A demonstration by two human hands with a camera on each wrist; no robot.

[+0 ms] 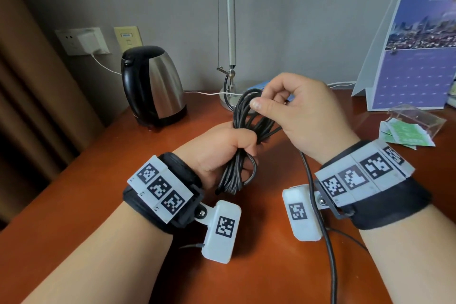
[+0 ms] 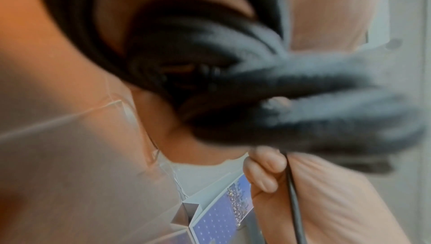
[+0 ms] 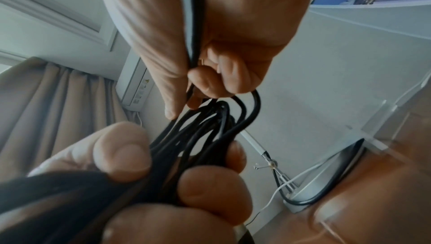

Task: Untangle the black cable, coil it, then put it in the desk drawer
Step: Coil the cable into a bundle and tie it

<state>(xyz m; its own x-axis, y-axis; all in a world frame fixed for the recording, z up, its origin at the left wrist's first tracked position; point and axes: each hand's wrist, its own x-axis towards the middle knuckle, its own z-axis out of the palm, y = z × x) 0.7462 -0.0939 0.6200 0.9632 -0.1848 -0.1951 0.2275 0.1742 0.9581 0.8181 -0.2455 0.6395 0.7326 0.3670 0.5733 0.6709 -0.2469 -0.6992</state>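
The black cable point(image 1: 243, 116) is gathered into a bundle of several long loops, held upright above the wooden desk point(image 1: 111, 180). My left hand point(image 1: 234, 143) grips the bundle round its middle in a fist. My right hand point(image 1: 271, 103) pinches a strand at the top of the loops. A loose length of the cable point(image 1: 329, 249) runs from that hand, under the right wrist and off the bottom edge. In the right wrist view the right hand point(image 3: 210, 74) closes on one strand above the loops point(image 3: 210, 128), with the left hand's fingers point(image 3: 121, 152) round them. The left wrist view shows blurred loops point(image 2: 256, 86). No drawer is in view.
A steel and black kettle point(image 1: 153, 86) stands at the back left, with a lamp base point(image 1: 230, 101) behind the hands. A desk calendar point(image 1: 414, 57), a clear plastic box point(image 1: 417, 119) and green packets point(image 1: 404, 134) sit at the right. A white charger point(image 1: 91, 42) is plugged into the wall.
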